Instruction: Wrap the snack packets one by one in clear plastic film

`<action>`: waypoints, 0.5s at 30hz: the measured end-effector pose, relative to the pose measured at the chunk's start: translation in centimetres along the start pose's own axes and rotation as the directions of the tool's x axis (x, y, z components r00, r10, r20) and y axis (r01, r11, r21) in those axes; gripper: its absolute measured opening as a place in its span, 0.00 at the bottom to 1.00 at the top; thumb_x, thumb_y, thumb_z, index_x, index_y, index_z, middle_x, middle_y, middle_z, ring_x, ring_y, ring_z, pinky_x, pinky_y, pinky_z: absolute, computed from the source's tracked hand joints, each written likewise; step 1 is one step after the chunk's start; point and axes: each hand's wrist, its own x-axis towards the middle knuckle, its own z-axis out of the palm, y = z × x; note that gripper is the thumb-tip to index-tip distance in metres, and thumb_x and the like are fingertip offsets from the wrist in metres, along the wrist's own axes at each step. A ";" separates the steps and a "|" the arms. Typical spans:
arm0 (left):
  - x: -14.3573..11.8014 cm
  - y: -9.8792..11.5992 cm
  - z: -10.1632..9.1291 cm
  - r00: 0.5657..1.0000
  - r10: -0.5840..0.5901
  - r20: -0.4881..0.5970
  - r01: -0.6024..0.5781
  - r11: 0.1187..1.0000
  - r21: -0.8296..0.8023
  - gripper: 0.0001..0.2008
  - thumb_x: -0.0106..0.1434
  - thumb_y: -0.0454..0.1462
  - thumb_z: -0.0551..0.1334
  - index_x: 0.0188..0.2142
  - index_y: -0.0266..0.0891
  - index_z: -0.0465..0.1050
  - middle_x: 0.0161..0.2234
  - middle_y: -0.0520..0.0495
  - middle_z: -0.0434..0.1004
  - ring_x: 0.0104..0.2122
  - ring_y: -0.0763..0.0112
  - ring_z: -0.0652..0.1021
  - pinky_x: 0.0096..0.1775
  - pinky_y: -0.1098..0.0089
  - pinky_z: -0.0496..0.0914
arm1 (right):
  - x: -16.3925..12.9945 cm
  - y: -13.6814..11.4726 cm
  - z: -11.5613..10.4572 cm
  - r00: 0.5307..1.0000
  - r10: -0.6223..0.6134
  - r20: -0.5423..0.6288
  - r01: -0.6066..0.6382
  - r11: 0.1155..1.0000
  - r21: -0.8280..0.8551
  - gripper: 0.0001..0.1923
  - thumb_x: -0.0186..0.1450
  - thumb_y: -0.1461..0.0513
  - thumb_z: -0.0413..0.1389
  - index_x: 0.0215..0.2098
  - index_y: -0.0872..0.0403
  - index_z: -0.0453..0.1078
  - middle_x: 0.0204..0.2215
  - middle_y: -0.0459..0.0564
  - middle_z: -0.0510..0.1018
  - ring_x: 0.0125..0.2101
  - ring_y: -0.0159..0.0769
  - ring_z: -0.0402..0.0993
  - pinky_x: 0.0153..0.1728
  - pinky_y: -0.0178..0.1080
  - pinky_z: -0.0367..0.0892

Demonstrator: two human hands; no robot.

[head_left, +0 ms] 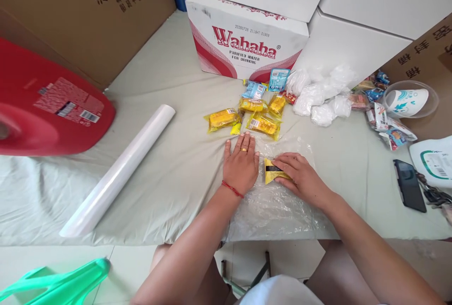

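Observation:
A sheet of clear plastic film [261,215] lies crumpled on the cloth-covered table in front of me. On it, my right hand [298,173] grips a small yellow packet [269,178] with a black stripe, its far end hidden under my fingers. My left hand [242,164] rests flat, palm down, fingers stretched, at the film's left edge. Just beyond its fingertips are several yellow-wrapped snack packets [223,119]. Behind them lie a light blue packet [254,89] and an upright blue pouch [278,79].
A white roll [120,168] lies diagonally at left, near a red jug [52,107]. A Wahaba-type water carton marked "Wahaha" [247,36] stands behind. Bundled plastic [323,93], a paper cup [409,101] and a phone [409,185] are at right.

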 end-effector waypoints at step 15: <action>0.4 -0.4 -0.7 0.998 -0.056 0.016 0.057 0.994 -0.095 0.28 0.77 0.41 0.39 0.70 0.38 0.60 0.72 0.45 0.58 0.71 0.64 0.61 0.72 0.47 0.50 | 0.7 -0.5 0.1 0.986 -0.035 0.160 0.052 0.993 -0.104 0.22 0.75 0.53 0.53 0.65 0.46 0.69 0.64 0.54 0.73 0.67 0.54 0.63 0.66 0.65 0.56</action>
